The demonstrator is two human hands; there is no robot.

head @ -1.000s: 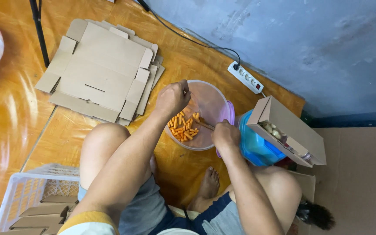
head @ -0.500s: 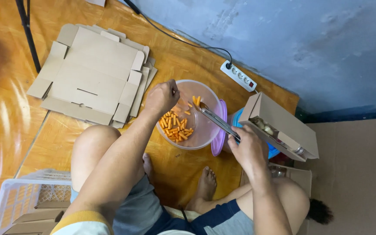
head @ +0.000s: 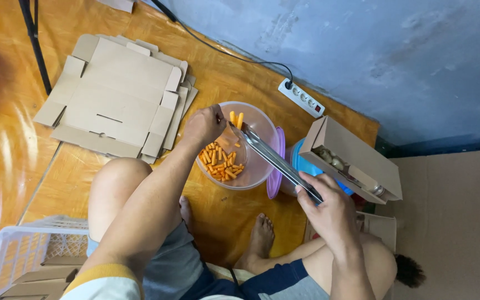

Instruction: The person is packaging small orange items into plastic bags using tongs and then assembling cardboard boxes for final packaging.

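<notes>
While gripped at their rear end by the right hand (head: 329, 214), closed around the handles, long metal tongs (head: 276, 161) slant with their long axis from lower right to upper left, tips pointing up-left over the clear round plastic bowl (head: 251, 172). Pinched between those tips: two orange snack sticks (head: 236, 119), standing roughly upright above the heap of orange sticks (head: 220, 164) inside. Curled on the bowl's near-left rim, holding it: left hand (head: 204, 125). Just beside the bowl, a purple lid (head: 276, 166); beyond that, an open brown cardboard box (head: 356, 158).
</notes>
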